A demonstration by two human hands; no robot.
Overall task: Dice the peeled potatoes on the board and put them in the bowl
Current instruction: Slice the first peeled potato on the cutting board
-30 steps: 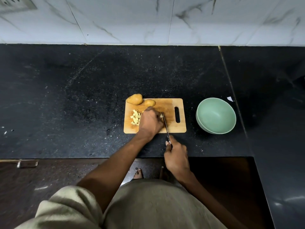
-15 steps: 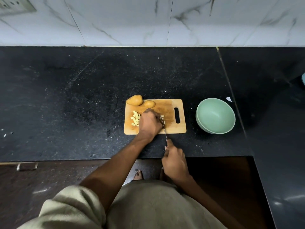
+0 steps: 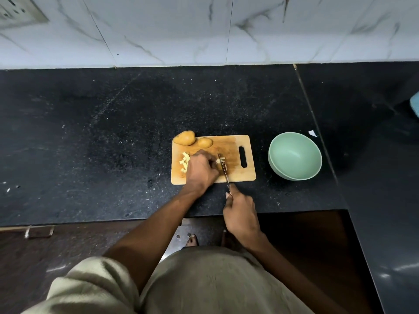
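So the person is mid-dice here: the left hand (image 3: pixel 200 169) is curled down over a potato piece (image 3: pixel 221 161) on the wooden cutting board (image 3: pixel 235 143), fingers bunched on it to pin it, while the right hand (image 3: pixel 241 214) is wrapped round the handle of a knife (image 3: pixel 224 169), forefinger running up toward the blade, which sits just beside the left fingertips. A little heap of pale diced potato (image 3: pixel 184 162) lies at the left side of the board, and two whole potatoes (image 3: pixel 186 138) sit at the far left corner, the bigger one hanging over the board's edge. The green bowl (image 3: pixel 294 171) is on the black bench (image 3: pixel 113 132) to the right of the board, and looks to have nothing in it yet. Handling-wise, raw potato is firm and dense but probably a bit wet and slippery once cut, so the small piece likely wants to skate; best held from the top with fingertips tucked back from the blade. The dice should be light, loose and easy to scatter, so scooping them together probably beats picking singly.
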